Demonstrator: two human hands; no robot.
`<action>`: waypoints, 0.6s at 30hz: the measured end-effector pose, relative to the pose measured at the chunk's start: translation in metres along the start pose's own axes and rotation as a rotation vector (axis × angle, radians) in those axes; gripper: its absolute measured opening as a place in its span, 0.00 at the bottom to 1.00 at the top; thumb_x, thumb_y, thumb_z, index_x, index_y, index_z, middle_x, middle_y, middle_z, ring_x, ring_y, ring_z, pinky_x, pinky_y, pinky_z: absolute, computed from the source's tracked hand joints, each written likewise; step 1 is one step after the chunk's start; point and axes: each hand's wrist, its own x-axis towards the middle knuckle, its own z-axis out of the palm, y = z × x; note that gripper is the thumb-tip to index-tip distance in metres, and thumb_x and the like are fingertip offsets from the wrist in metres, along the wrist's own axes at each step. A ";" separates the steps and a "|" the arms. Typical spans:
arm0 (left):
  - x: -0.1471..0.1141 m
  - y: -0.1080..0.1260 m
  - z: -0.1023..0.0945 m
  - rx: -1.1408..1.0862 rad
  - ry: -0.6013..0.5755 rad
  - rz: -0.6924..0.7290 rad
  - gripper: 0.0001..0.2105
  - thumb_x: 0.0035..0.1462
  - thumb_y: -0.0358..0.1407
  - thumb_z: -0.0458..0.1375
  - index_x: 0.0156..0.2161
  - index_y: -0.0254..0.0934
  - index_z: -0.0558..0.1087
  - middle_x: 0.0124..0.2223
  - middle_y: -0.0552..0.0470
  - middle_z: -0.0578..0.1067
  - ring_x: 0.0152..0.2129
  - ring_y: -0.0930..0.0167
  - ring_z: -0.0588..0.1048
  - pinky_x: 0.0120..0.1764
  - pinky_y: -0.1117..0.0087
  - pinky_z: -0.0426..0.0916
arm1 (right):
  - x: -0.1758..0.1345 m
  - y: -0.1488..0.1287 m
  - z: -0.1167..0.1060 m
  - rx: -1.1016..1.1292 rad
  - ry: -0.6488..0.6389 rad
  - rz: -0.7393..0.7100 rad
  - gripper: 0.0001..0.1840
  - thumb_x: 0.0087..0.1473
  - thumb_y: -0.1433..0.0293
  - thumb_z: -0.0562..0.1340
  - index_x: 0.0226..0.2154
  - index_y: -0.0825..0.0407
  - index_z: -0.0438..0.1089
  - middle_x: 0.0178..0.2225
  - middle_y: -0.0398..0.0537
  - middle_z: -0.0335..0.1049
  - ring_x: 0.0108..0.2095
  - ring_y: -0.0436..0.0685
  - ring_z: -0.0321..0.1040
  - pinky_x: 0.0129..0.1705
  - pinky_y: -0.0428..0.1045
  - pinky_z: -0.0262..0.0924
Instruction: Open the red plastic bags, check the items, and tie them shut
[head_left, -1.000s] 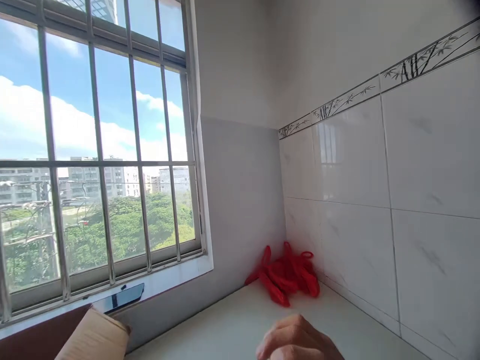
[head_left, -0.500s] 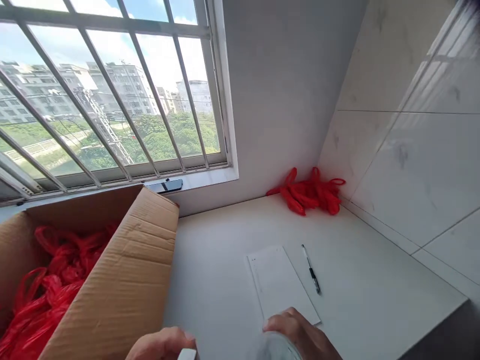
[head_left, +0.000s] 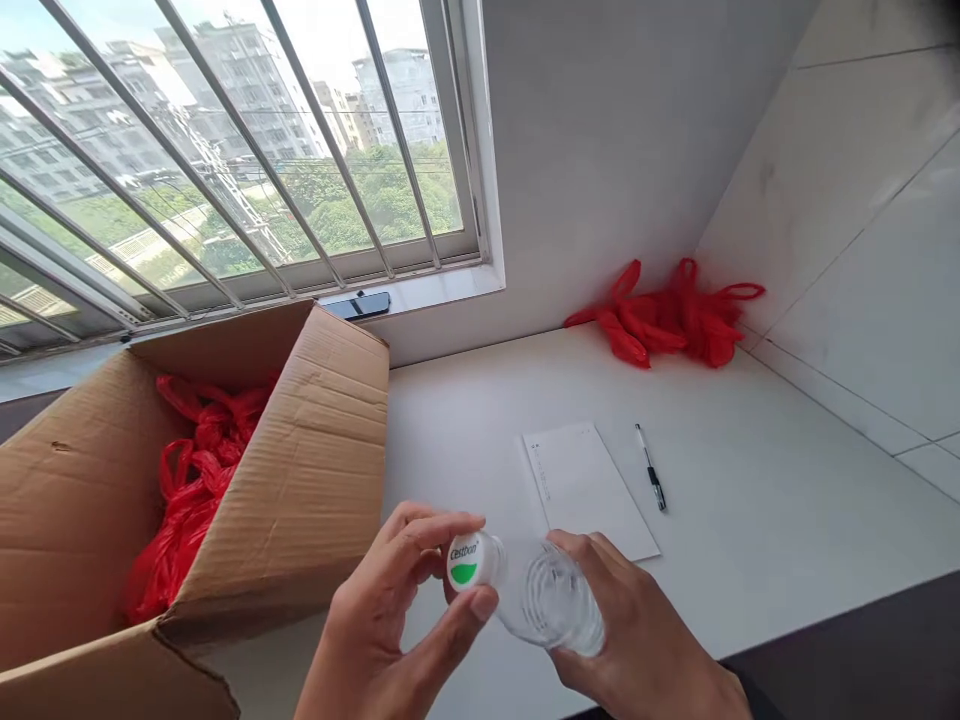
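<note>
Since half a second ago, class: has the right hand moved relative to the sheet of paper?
Cannot tell: the camera tilted. The right hand sits just below the paper, as before, now gripping a clear bottle.

bottle's (head_left: 551, 600) lower end hidden by right hand (head_left: 637, 640) — cardboard box (head_left: 300, 490) cut off left

One word can be read — "Cestbon", in green, on the white bottle cap (head_left: 465, 562).
</note>
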 end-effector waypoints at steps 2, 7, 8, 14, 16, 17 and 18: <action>0.002 -0.003 -0.006 0.040 -0.075 -0.003 0.13 0.63 0.41 0.64 0.52 0.54 0.79 0.45 0.54 0.74 0.42 0.72 0.74 0.47 0.78 0.71 | 0.000 -0.001 0.002 0.026 -0.020 0.020 0.42 0.41 0.77 0.64 0.59 0.43 0.56 0.44 0.46 0.70 0.43 0.62 0.69 0.39 0.56 0.67; 0.005 -0.012 -0.015 0.082 -0.115 0.017 0.17 0.66 0.40 0.61 0.58 0.55 0.75 0.48 0.53 0.74 0.46 0.71 0.75 0.51 0.76 0.70 | 0.003 -0.002 0.006 0.030 0.003 0.036 0.41 0.43 0.77 0.63 0.59 0.42 0.56 0.45 0.47 0.71 0.44 0.62 0.69 0.38 0.56 0.67; 0.006 -0.013 -0.016 0.093 -0.116 0.016 0.17 0.66 0.40 0.61 0.59 0.55 0.75 0.48 0.53 0.74 0.46 0.71 0.75 0.51 0.75 0.70 | 0.003 -0.003 0.006 0.020 0.007 0.037 0.41 0.42 0.78 0.63 0.59 0.42 0.56 0.45 0.46 0.71 0.44 0.62 0.69 0.38 0.56 0.67; 0.009 -0.011 -0.023 0.159 -0.132 -0.021 0.15 0.65 0.43 0.62 0.55 0.48 0.76 0.46 0.52 0.76 0.45 0.68 0.77 0.49 0.72 0.72 | 0.004 -0.001 0.009 -0.074 0.035 -0.021 0.39 0.45 0.79 0.61 0.59 0.43 0.55 0.43 0.45 0.70 0.41 0.60 0.69 0.35 0.55 0.67; 0.009 -0.011 -0.024 0.149 -0.127 -0.035 0.12 0.64 0.43 0.62 0.51 0.46 0.77 0.44 0.52 0.77 0.44 0.68 0.77 0.49 0.72 0.72 | 0.004 0.000 0.010 -0.105 0.049 -0.033 0.39 0.44 0.79 0.61 0.59 0.44 0.54 0.42 0.45 0.70 0.40 0.60 0.69 0.34 0.54 0.67; 0.009 -0.011 -0.025 0.145 -0.127 -0.041 0.11 0.64 0.44 0.63 0.49 0.46 0.77 0.43 0.52 0.77 0.43 0.68 0.77 0.48 0.72 0.72 | 0.004 0.001 0.011 -0.118 0.053 -0.039 0.40 0.44 0.79 0.61 0.59 0.44 0.54 0.42 0.46 0.70 0.40 0.61 0.69 0.34 0.54 0.67; 0.009 -0.012 -0.025 0.142 -0.128 -0.046 0.10 0.64 0.44 0.63 0.48 0.45 0.77 0.43 0.52 0.77 0.43 0.68 0.77 0.48 0.72 0.72 | 0.003 0.001 0.011 -0.128 0.055 -0.044 0.41 0.43 0.79 0.62 0.59 0.44 0.54 0.42 0.46 0.70 0.40 0.61 0.69 0.34 0.54 0.67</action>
